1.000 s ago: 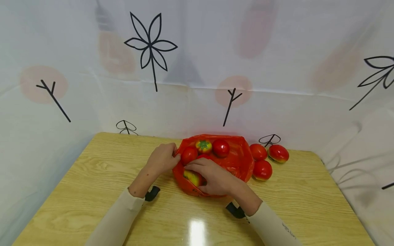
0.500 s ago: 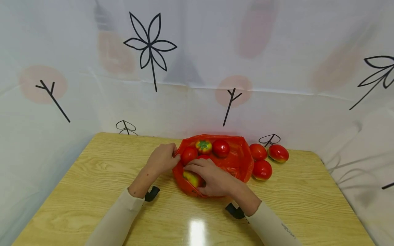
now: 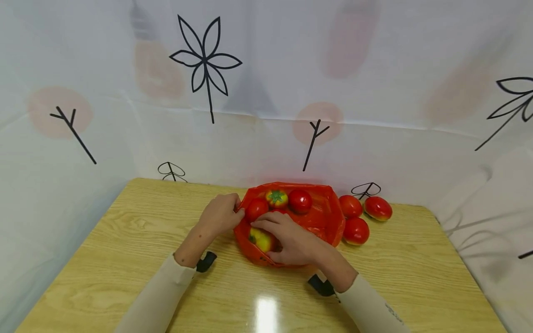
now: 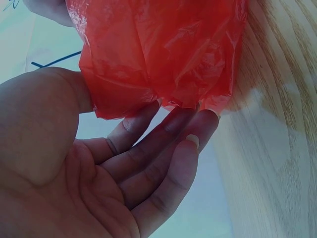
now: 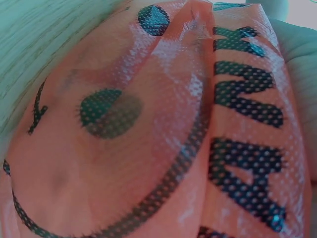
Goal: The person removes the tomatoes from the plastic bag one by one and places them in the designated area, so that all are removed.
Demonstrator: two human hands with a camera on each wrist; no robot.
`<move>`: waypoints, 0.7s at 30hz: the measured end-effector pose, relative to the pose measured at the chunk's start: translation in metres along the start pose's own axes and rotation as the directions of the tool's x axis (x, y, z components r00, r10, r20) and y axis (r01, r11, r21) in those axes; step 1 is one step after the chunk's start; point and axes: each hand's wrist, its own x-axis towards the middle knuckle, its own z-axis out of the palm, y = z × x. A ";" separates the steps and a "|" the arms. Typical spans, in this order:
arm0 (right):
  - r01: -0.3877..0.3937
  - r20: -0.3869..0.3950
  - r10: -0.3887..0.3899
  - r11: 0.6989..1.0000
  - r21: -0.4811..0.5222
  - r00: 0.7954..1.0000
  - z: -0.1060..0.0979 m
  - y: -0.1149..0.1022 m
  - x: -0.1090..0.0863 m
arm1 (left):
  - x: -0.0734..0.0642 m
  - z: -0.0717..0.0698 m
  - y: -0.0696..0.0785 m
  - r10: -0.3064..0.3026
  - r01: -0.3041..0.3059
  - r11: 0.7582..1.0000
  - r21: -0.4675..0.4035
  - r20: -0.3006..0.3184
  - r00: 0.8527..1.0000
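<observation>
A red plastic bag lies wide open on the wooden table, with several red tomatoes inside. My left hand pinches the bag's left rim; in the left wrist view the bag hangs between thumb and fingertips of the left hand. My right hand reaches into the near left of the bag, fingers and thumb curled around a yellow-and-red tomato. Near it are a red tomato and one showing its green calyx. The printed bag wall hides most of the right hand in the right wrist view.
Beside the bag's right edge are three red tomatoes on the table. A white curtain with printed plants hangs right behind the table's back edge. A black strap shows at each wrist.
My right fingers have lifted slightly, and a little more of the yellow-and-red tomato shows between them. The left hand stays on the bag's rim. The head view has shifted very slightly.
</observation>
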 end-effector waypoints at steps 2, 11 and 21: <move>0.002 -0.010 -0.002 1.000 0.011 1.000 -0.001 0.000 -0.001 | 0.000 0.000 0.000 -0.003 0.003 1.000 -0.004 0.002 1.000; -0.029 -0.044 0.032 0.996 0.085 0.999 -0.004 0.001 -0.006 | 0.001 0.001 0.000 -0.007 0.007 1.000 0.000 0.002 1.000; -0.034 -0.119 0.055 0.985 0.172 0.991 -0.004 0.007 -0.013 | 0.002 0.002 -0.002 -0.012 0.012 1.000 0.004 0.007 1.000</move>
